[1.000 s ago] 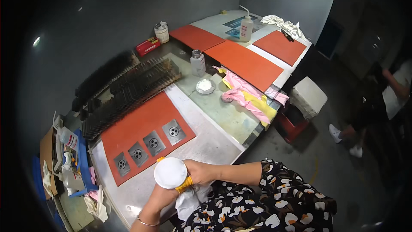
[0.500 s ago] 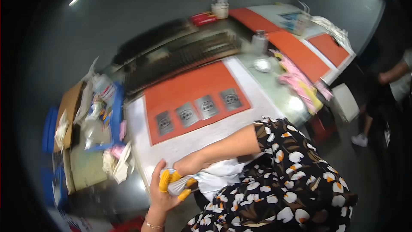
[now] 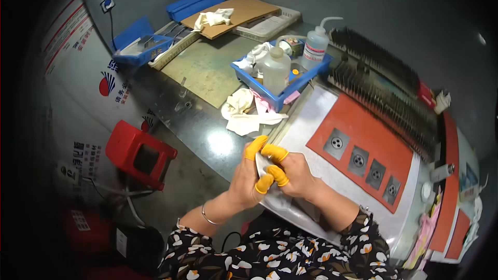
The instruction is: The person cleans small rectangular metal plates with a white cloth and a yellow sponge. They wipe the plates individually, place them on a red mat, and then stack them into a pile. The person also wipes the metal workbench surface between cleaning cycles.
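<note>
Both my hands wear yellow finger cots on thumb and forefinger. They meet just off the worktable's front edge. My left hand (image 3: 243, 179) and my right hand (image 3: 298, 176) are both closed on a small piece of white cloth (image 3: 265, 166). Most of the cloth is hidden by the fingers, and whether anything is wrapped inside it I cannot tell. Right of my hands, an orange-red mat (image 3: 327, 123) lies on a white sheet (image 3: 317, 102). Several grey metal plates (image 3: 358, 159), each with a dark round pattern, lie in a row on the mat.
Beyond my hands, a blue tray (image 3: 259, 89) holds a squeeze bottle (image 3: 315, 46), a capped plastic bottle (image 3: 276, 70) and crumpled cloths. Pale rags (image 3: 244, 116) lie before it. Black bristly racks (image 3: 381, 98) stand behind the mat. A red stool (image 3: 137, 150) is on the floor at left.
My view has swung left, so the mat and plates now sit at the right. My hands have drawn together, and less cloth shows between them.
</note>
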